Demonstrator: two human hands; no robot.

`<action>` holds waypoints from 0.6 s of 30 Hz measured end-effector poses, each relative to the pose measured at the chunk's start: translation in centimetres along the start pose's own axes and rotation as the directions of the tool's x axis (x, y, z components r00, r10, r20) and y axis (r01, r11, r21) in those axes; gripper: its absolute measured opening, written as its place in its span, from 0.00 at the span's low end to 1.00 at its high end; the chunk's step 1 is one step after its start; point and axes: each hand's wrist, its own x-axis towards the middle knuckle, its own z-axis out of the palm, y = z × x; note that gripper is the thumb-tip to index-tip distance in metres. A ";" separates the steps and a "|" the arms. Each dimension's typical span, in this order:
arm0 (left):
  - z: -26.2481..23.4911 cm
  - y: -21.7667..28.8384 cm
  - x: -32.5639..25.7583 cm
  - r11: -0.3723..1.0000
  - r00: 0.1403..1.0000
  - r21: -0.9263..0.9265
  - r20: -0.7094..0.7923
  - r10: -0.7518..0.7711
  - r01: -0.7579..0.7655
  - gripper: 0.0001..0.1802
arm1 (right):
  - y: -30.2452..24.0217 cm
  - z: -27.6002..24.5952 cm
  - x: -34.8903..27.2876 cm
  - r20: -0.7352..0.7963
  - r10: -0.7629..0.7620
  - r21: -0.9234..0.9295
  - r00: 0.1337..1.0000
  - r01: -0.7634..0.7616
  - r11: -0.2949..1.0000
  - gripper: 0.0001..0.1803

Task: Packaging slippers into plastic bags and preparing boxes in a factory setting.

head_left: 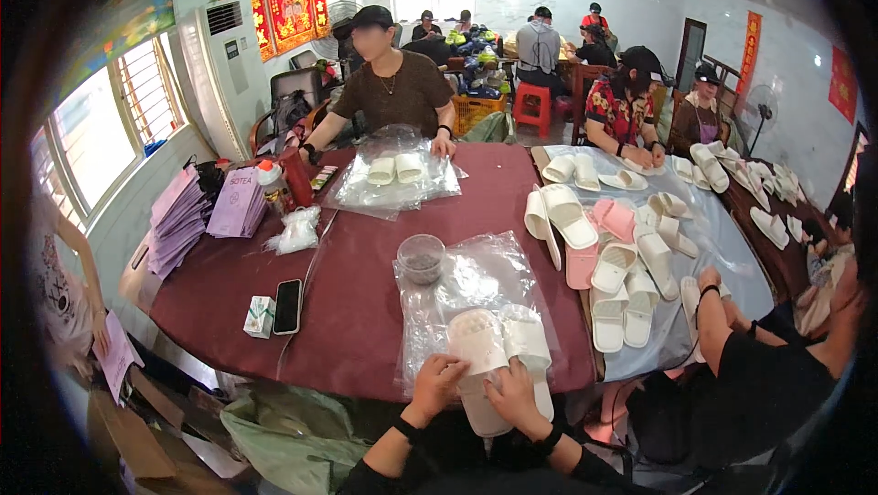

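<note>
A pair of white slippers lies at the table's near edge, partly over a clear plastic bag [466, 268]. My left hand [439, 387] is closed on the left edge of the left white slipper [476, 335], by its strap. My right hand [514, 396] has bent fingers closed at the strap's rear opening of the same slipper, close beside the right white slipper [526, 335]. Its fingertips are partly hidden. Just beyond the slippers, a round clear tub [421, 259] with dark contents rests on the bag.
White and pink slippers [607, 262] crowd the pale-covered table at right, where a co-worker's arm [722, 312] reaches in. Across from me, a person handles bagged slippers [395, 168]. A phone [288, 306], small box [259, 317] and purple packages [240, 202] lie to the left.
</note>
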 end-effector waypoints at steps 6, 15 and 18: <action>0.8 1.1 0.8 0.987 0.986 -0.025 0.041 0.159 -0.158 0.20 | 1.3 1.3 0.8 0.071 0.000 -0.090 0.997 0.006 0.996 0.14; 1.6 2.4 -1.4 0.996 0.996 0.018 0.002 0.084 -0.084 0.21 | 1.2 1.8 2.6 -0.032 -0.082 -0.180 0.996 0.075 0.981 0.12; 1.9 2.7 -2.0 0.963 0.966 0.172 -0.191 -0.173 0.206 0.25 | 0.4 2.3 2.7 0.057 -0.055 -0.133 0.997 0.062 0.989 0.13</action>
